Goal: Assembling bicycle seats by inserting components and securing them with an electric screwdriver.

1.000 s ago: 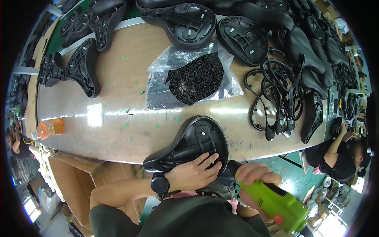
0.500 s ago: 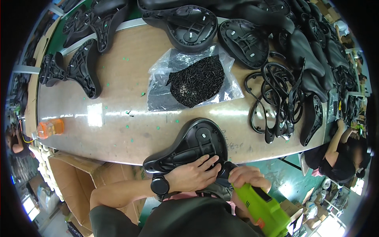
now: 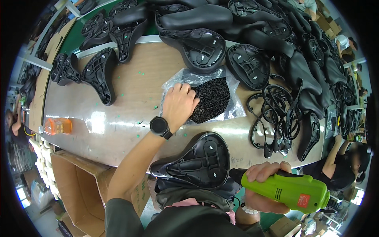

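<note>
The left hand had its fingers curled down at the pile's left side, and whether they pinched anything could not be told, while the right hand was wrapped firmly round the smooth lime-green body of a power screwdriver. Farthest left on the table, a see-through orange bottle lay on its side, and below the near edge gaped a brown cardboard box with flat, creased walls. Above the bottle and a little to its right, a black saddle shell showed its hollow, ribbed underside. Small green flecks dotted the glossy tan tabletop. A round, dark watch sat on the left wrist. Close to the near edge, in the middle, rested the black saddle, underside up, its narrow nose pointing left and its broad, rounded end right, with ribs moulded inside a shiny rim. Beyond it, a crinkled clear plastic bag lay spread under a coarse, matt heap of black screws. The screwdriver's dark tip was just beside the saddle's broad end; a bracelet of pale round beads circled the right wrist. Farther right were slim, glossy black loops in a tangle, then smooth, rounded saddles piled together.
</note>
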A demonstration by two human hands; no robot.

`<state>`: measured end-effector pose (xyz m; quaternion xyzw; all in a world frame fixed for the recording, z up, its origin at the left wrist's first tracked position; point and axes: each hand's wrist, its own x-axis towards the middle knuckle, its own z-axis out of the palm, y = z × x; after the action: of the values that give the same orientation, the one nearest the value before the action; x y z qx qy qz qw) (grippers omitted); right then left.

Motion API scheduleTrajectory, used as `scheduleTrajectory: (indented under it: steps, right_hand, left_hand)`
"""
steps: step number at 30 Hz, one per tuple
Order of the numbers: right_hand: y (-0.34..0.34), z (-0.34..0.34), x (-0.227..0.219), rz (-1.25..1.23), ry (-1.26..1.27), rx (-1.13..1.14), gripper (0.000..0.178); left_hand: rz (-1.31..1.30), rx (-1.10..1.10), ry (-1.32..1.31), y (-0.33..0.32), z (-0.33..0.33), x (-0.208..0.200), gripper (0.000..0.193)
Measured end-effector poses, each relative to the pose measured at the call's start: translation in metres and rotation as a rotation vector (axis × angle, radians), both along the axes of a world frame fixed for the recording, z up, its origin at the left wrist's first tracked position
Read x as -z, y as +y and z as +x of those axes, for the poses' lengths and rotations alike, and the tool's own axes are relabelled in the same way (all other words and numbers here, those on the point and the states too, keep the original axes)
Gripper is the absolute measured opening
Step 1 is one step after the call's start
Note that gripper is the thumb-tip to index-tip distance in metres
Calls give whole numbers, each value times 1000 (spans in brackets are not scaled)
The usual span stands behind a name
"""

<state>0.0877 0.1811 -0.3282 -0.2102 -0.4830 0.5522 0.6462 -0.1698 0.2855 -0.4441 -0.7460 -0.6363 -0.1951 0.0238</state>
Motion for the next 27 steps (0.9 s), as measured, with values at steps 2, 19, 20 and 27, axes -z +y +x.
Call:
scheduleTrajectory:
  steps: [2,19,20,27]
  right_hand:
    - [0,-1,1,3,-6,-6,106]
    - [22,-26,-6,323,-76,-17,108]
    - [22,-26,-5,314,-74,0,108]
    - [22,-21,3,316,-111,3,112]
  left_hand:
    - [18,17,-23,1,-2,6,19]
    - [-26,567,-232,-82,51,-52,13]
    - [-23,565,-232,-82,54,-51,13]
    - [36,610,-304,-80,61,-44,14]
